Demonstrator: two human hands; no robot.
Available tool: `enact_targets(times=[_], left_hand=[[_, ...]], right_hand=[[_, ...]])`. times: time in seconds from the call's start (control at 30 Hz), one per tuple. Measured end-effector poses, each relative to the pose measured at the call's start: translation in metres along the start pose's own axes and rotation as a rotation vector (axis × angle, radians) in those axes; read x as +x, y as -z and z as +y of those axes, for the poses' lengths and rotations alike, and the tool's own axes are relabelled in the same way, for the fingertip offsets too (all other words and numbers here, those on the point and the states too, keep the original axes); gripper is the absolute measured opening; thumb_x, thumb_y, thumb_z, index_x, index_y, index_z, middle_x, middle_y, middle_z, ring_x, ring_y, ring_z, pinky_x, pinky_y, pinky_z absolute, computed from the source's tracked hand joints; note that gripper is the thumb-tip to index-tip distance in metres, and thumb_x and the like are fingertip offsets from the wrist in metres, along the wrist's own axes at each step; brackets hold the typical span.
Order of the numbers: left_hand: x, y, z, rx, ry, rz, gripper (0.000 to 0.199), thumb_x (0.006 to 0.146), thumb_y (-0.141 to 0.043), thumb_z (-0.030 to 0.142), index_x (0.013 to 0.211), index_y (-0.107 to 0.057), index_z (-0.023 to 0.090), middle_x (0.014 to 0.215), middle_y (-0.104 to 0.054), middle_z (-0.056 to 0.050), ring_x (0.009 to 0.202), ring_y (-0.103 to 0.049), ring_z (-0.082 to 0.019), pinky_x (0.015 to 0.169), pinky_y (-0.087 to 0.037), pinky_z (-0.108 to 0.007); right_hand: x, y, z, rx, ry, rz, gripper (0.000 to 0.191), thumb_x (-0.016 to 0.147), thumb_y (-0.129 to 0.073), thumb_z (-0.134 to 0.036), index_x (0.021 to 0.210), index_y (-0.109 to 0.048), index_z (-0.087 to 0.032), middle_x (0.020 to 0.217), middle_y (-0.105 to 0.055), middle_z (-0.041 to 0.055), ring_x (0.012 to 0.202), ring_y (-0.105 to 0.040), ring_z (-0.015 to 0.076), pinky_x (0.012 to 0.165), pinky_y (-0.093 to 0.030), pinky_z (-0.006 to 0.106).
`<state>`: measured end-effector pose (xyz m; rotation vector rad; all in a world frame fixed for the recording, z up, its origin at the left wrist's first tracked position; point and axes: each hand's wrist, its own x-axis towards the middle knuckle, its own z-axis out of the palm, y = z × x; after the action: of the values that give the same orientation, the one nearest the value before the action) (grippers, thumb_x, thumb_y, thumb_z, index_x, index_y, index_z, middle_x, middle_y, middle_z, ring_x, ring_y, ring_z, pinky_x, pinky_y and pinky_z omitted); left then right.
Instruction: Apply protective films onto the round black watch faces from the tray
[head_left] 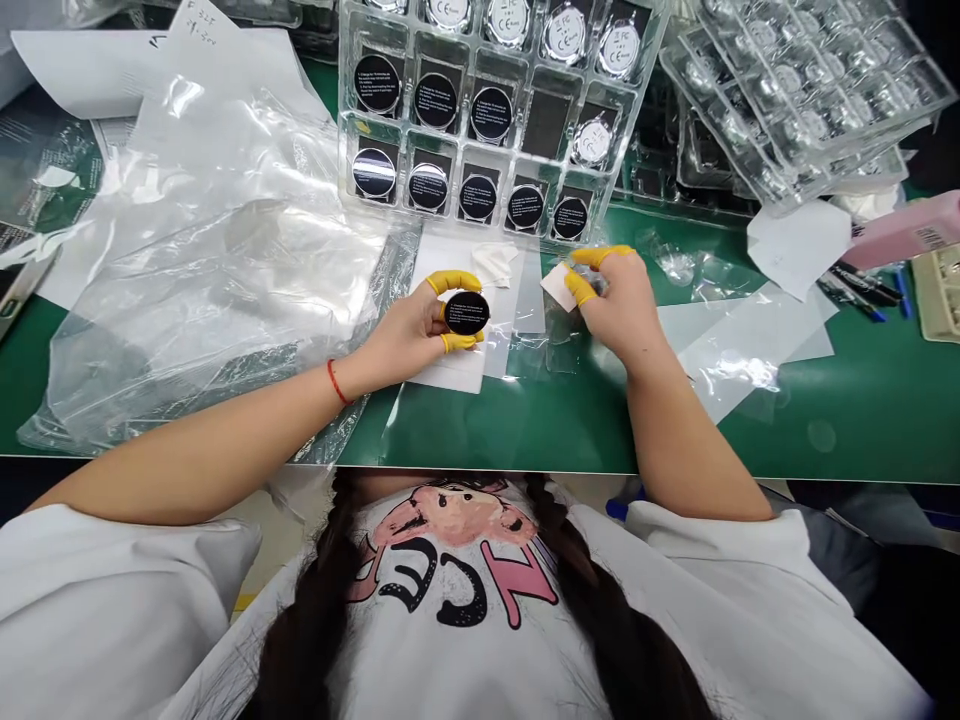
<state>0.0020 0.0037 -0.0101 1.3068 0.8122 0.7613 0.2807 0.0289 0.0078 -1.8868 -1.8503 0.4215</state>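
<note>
My left hand [409, 335], with yellow finger cots on its fingertips, pinches a round black disc [466, 313] printed with small white text by its edge. My right hand [619, 300], also wearing yellow finger cots, holds a small pale pink square of film or paper [559, 287] between finger and thumb. Below my hands lie a white sheet [450, 350] and a clear film [529, 300]. A few inches beyond them stands a clear compartment tray [480, 130] holding several similar black discs and several round white-and-silver labelled pieces.
A large clear plastic bag [202, 290] covers the left of the green work mat [570, 430]. Stacked clear blister trays [795, 100] rise at the back right. Pens [859, 290], a pink box [904, 232] and white papers [799, 245] lie at the right.
</note>
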Motion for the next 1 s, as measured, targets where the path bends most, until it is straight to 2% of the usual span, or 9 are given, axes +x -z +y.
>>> enact_targets(times=[0.13, 0.27, 0.43, 0.5, 0.57, 0.7, 0.83, 0.93, 1.0], left_hand=[[0.001, 0.0, -0.001, -0.001, -0.01, 0.01, 0.054, 0.077, -0.073, 0.013, 0.123, -0.046, 0.022, 0.085, -0.069, 0.003, 0.09, -0.076, -0.016, 0.081, -0.063, -0.027], [0.001, -0.001, -0.001, -0.008, -0.017, 0.012, 0.054, 0.077, -0.075, 0.015, 0.123, -0.048, 0.023, 0.084, -0.07, 0.003, 0.087, -0.076, -0.016, 0.083, -0.063, -0.029], [-0.001, -0.003, 0.002, -0.015, 0.001, 0.051, 0.063, 0.074, -0.078, 0.021, 0.128, -0.046, 0.023, 0.092, -0.073, 0.001, 0.083, -0.075, -0.015, 0.082, -0.061, -0.032], [-0.002, -0.004, 0.006, -0.027, 0.012, 0.055, 0.078, 0.076, -0.078, 0.023, 0.14, -0.034, 0.021, 0.087, -0.074, 0.0, 0.082, -0.075, -0.015, 0.083, -0.061, -0.033], [-0.003, -0.004, 0.01, -0.041, 0.048, 0.096, 0.088, 0.078, -0.075, 0.021, 0.147, -0.021, 0.017, 0.078, -0.073, 0.001, 0.079, -0.074, -0.015, 0.084, -0.06, -0.034], [-0.003, -0.004, 0.013, -0.037, 0.083, 0.104, 0.084, 0.082, -0.07, 0.02, 0.148, -0.019, 0.013, 0.072, -0.071, 0.003, 0.077, -0.074, -0.015, 0.084, -0.058, -0.035], [-0.006, -0.002, 0.013, -0.009, 0.103, 0.081, 0.071, 0.084, -0.069, 0.021, 0.145, -0.031, 0.016, 0.078, -0.072, 0.002, 0.081, -0.074, -0.014, 0.086, -0.057, -0.033], [-0.01, -0.002, 0.016, 0.045, 0.098, 0.097, 0.058, 0.086, -0.069, 0.025, 0.138, -0.043, 0.018, 0.081, -0.072, 0.001, 0.085, -0.074, -0.013, 0.087, -0.058, -0.031], [-0.013, -0.002, 0.018, 0.043, 0.079, 0.094, 0.048, 0.088, -0.068, 0.027, 0.132, -0.051, 0.018, 0.087, -0.075, -0.002, 0.086, -0.075, -0.013, 0.087, -0.058, -0.029]], right_hand=[[-0.002, -0.006, -0.012, 0.224, 0.103, 0.048, 0.022, 0.093, -0.054, -0.035, 0.104, -0.069, -0.023, 0.109, -0.069, 0.0087, 0.109, -0.062, 0.026, 0.1, -0.047, 0.049], [-0.016, -0.019, -0.044, 0.512, 0.133, -0.135, 0.039, 0.094, -0.049, -0.055, 0.09, -0.067, -0.021, 0.097, -0.072, 0.0055, 0.096, -0.066, 0.0203, 0.096, -0.051, 0.043], [-0.025, -0.038, -0.077, 0.651, 0.283, -0.336, 0.044, 0.088, -0.062, -0.051, 0.123, -0.059, -0.023, 0.09, -0.064, 0.0012, 0.084, -0.062, 0.0158, 0.085, -0.055, 0.037], [-0.006, -0.035, -0.08, 0.599, 0.315, -0.311, 0.04, 0.088, -0.065, -0.043, 0.123, -0.057, -0.024, 0.084, -0.059, -0.0009, 0.077, -0.059, 0.0143, 0.078, -0.055, 0.034], [0.029, -0.027, -0.075, 0.544, 0.309, -0.189, 0.028, 0.09, -0.065, -0.038, 0.114, -0.059, -0.024, 0.085, -0.058, -0.001, 0.075, -0.057, 0.0129, 0.075, -0.053, 0.032], [0.117, -0.012, -0.061, 0.447, 0.242, 0.245, 0.019, 0.09, -0.07, -0.029, 0.101, -0.057, -0.021, 0.088, -0.059, 0.0001, 0.073, -0.051, 0.0085, 0.074, -0.047, 0.027], [0.162, -0.006, -0.055, 0.228, 0.141, 0.212, 0.014, 0.088, -0.071, -0.019, 0.099, -0.062, -0.019, 0.087, -0.06, -0.0019, 0.071, -0.042, 0.0077, 0.077, -0.044, 0.026], [0.16, 0.007, -0.05, -0.004, 0.161, 0.242, 0.01, 0.093, -0.061, -0.021, 0.099, -0.069, -0.021, 0.106, -0.065, 0.0045, 0.079, -0.047, 0.0122, 0.085, -0.045, 0.034], [0.154, 0.018, -0.044, -0.094, 0.181, 0.192, 0.014, 0.087, -0.063, -0.016, 0.098, -0.07, -0.022, 0.104, -0.066, 0.0069, 0.082, -0.05, 0.0155, 0.087, -0.046, 0.039]])
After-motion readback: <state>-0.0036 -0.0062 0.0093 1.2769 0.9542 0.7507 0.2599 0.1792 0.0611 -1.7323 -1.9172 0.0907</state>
